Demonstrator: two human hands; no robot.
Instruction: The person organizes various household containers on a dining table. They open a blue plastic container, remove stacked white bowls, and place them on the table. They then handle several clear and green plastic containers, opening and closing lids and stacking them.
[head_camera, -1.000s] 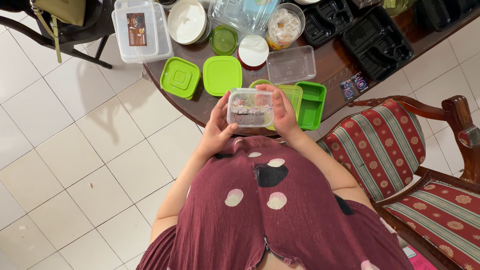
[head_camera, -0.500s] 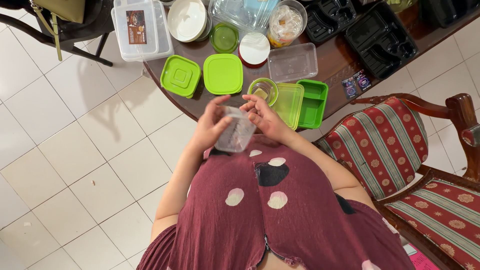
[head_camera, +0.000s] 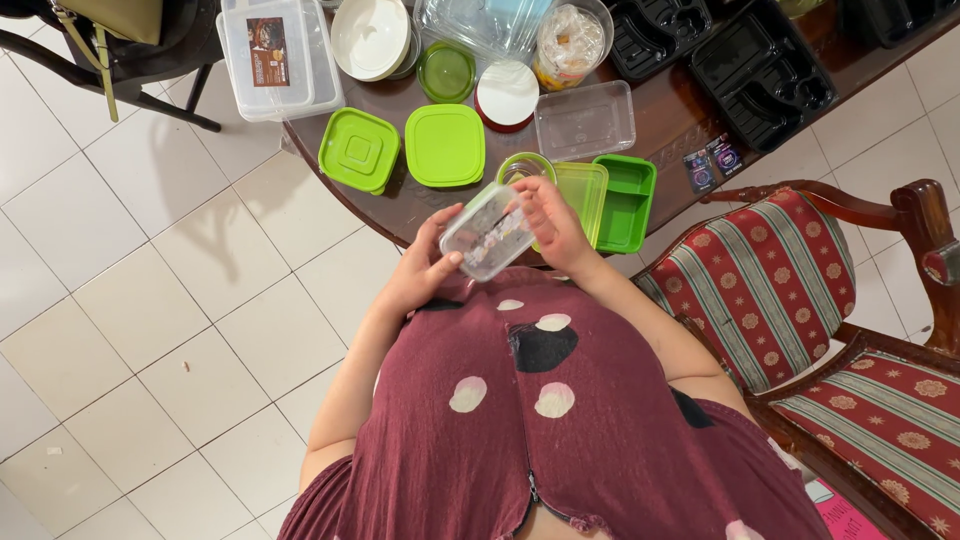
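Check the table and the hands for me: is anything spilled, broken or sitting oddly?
Nothing spilled or visibly broken. The small clear container is held tilted between the left hand and right hand, above the table's edge. One large clear lidded box overhangs the far left rim. Otherwise nothing stands out.

**Greens, Clears and Stripes**

A clear plastic box is showing pale, pinkish speckles through its wall. Two bright green square lids are lying on the dark brown table, beside a green tray and a translucent yellow-green lid. Black compartment trays are sitting further back. The chair is wearing red, cream and green stripes with small star motifs. The maroon dress is showing cream spots against off-white floor tiles.
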